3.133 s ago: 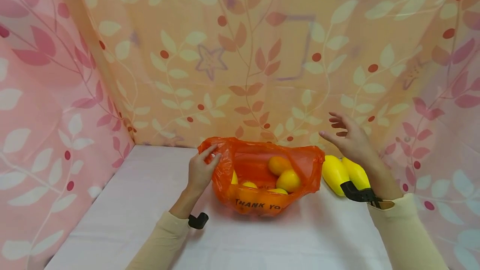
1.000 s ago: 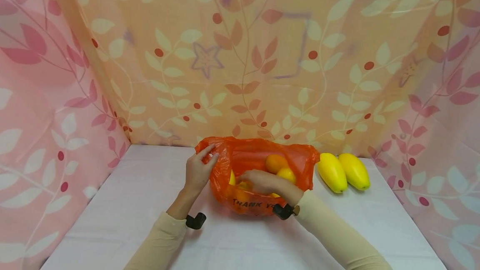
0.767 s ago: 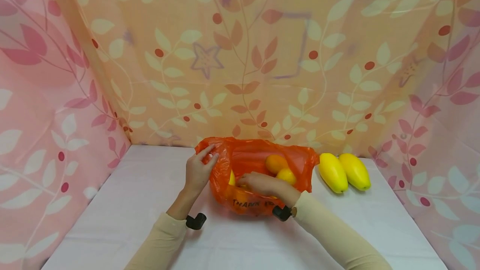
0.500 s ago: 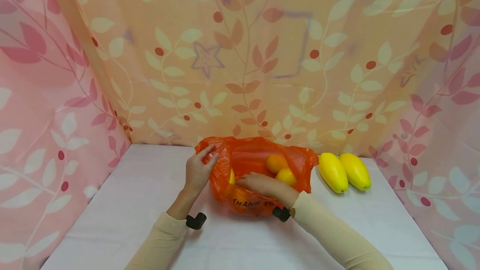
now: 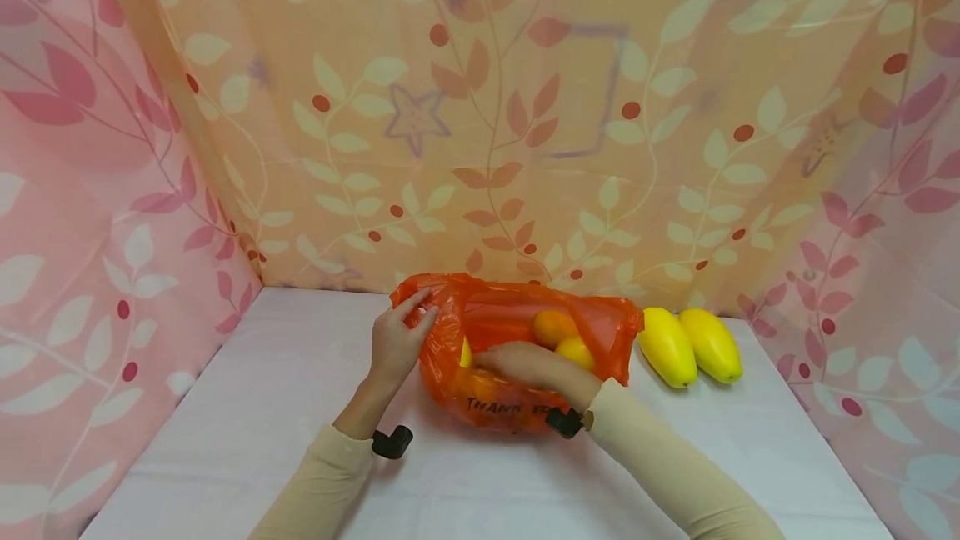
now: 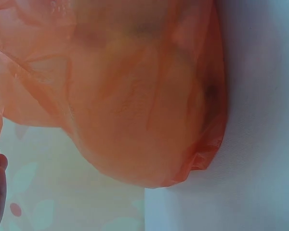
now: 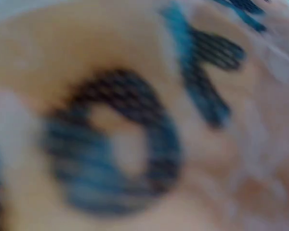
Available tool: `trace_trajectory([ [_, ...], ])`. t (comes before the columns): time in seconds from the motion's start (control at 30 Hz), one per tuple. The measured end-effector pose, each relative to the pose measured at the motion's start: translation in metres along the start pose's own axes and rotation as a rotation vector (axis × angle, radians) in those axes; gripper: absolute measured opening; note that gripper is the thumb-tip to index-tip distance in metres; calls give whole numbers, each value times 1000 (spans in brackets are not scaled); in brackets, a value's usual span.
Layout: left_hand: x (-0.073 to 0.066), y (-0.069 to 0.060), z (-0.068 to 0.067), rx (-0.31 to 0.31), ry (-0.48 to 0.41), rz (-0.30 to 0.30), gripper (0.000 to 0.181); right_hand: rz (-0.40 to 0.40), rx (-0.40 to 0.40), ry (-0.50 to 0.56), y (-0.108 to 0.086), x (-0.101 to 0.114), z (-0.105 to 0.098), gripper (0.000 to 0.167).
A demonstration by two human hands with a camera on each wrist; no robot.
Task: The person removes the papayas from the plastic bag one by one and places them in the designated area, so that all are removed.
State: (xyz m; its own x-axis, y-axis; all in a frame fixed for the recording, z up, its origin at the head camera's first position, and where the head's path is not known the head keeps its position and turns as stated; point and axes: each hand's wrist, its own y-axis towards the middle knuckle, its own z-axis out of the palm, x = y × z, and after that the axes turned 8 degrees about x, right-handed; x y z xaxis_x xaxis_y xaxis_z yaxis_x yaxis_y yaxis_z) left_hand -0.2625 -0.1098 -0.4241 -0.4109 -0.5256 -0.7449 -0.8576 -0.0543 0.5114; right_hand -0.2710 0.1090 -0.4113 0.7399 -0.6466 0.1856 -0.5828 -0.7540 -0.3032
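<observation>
Bag has its left rim pinched by the left hand; the right hand reaches inside, fingertips hidden left of two fruits, grip impossible to tell.

1 curtained booth, wider room unclear: 1 white table stood against 1 orange curtain, 2 pink curtains flanking, all leaf-printed.

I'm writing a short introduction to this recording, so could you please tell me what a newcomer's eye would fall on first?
Probably the orange plastic bag at the centre of the head view, with the left hand at its left side and the right hand inside its opening. Next, the two bright yellow fruits just right of it.
</observation>
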Motion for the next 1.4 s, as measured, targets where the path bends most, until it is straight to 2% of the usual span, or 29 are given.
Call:
trace_trajectory([
  [0.1, 0, 0, 0, 1, -2, 3, 33, 36, -14, -13, -2, 1, -7, 30],
  [0.3, -1, 1, 1, -12, 20, 21, 33, 115, -54, -10, -7, 2, -20, 40],
  [0.53, -3, 0, 0, -31, 18, 35, 34, 145, -86, 71, -17, -1, -30, 60],
  [0.67, -4, 0, 0, -24, 11, 28, 34, 156, -113, 105, -24, 0, -33, 63],
  [0.93, -4, 0, -1, -31, 15, 27, 34, 181, -189, 77, -34, 4, -38, 66],
  [1.4, -5, 0, 1, -21, 23, 33, 35, 207, -248, 136, -47, 9, -45, 71],
])
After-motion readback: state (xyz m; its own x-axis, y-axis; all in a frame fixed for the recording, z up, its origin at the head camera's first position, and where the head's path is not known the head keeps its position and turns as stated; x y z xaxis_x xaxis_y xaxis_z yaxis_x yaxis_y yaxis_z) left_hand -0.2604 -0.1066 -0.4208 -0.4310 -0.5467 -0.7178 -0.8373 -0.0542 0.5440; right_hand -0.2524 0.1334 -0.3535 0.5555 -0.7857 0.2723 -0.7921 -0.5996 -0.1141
